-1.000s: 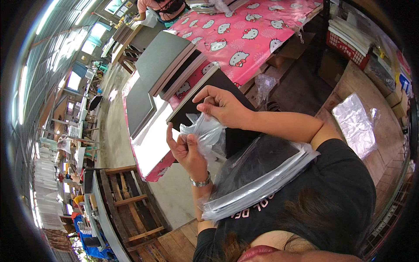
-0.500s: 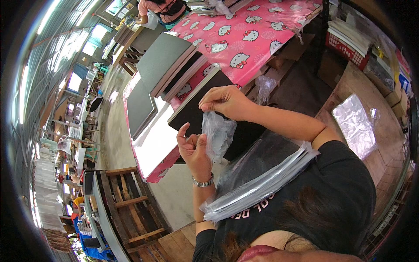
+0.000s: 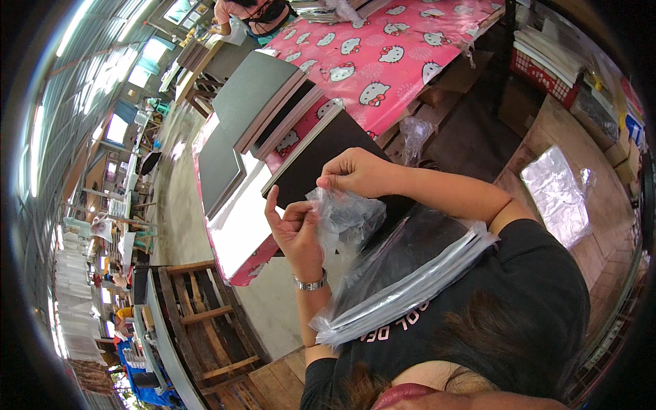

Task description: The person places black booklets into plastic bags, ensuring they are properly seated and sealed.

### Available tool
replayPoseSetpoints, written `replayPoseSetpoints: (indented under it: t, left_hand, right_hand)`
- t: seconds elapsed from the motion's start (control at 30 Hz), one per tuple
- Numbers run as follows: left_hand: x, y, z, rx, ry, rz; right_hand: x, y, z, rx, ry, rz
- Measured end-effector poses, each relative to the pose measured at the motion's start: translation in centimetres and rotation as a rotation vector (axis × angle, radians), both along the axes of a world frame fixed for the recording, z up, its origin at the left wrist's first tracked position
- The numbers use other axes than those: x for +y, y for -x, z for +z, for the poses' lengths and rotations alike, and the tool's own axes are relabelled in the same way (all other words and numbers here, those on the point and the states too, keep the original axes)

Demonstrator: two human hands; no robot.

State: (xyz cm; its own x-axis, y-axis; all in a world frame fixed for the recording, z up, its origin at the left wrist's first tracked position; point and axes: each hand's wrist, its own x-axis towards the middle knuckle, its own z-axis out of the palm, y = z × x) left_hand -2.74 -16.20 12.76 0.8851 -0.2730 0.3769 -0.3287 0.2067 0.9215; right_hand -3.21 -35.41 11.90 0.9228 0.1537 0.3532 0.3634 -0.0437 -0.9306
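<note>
Between my two hands hangs a crumpled clear plastic bag (image 3: 352, 220). My right hand (image 3: 354, 172) pinches its upper edge with closed fingers. Thumb and bent fingers of my left hand (image 3: 295, 229) grip the bag's left side, while the index finger points up. A stack of flat clear plastic bags (image 3: 417, 287) lies across my lap and front, below the hands. Just beyond my right hand, a black board-like stack (image 3: 321, 154) rests at the table's near edge. Grey flat boards (image 3: 256, 92) are piled farther back.
A pink patterned cloth (image 3: 403, 61) covers the table. On the floor to the right lies a silvery plastic-wrapped packet (image 3: 557, 195), below a red crate (image 3: 543, 72). A wooden pallet (image 3: 205, 318) stands at lower left. Another person (image 3: 253, 17) works at the far end.
My left hand has shifted slightly left and up, and my right hand slightly down. The plastic bag between them has spread wider and bunched up.
</note>
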Motion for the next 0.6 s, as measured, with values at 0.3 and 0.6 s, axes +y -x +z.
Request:
replayPoseSetpoints:
  t: [0.3, 0.6]
  left_hand:
    - [2.0, -0.6, -2.5, 0.226, -0.044, -0.210]
    - [7.0, 1.7, -0.6, 0.414, 0.100, 0.008]
  right_hand:
    - [1.1, 1.7, 0.4, 0.250, -0.486, 0.209]
    - [-5.2, 3.1, 0.9, -0.053, -0.435, 0.542]
